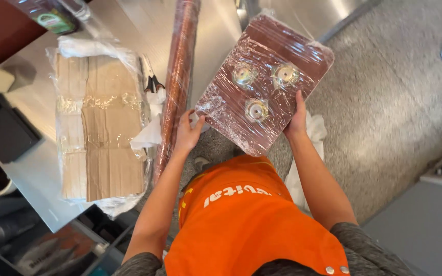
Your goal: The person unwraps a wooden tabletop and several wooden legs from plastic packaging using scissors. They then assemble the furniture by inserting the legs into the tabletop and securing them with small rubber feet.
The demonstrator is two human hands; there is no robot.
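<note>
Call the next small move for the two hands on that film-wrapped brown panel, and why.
Probably lower the wrapped panel flat onto the steel table. Both the left hand and right hand hold it by its near edges, tilted, out over the floor, with the scissors lying on the table.

One wrapped brown board [277, 66] bearing three round metal fittings [257, 109], one long roll [177, 76], one cardboard bundle [103, 128], one pair of scissors [152, 79].

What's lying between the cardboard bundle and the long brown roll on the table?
In the head view, black-handled scissors and crumpled white paper lie between the cardboard bundle and the long brown roll.
</note>
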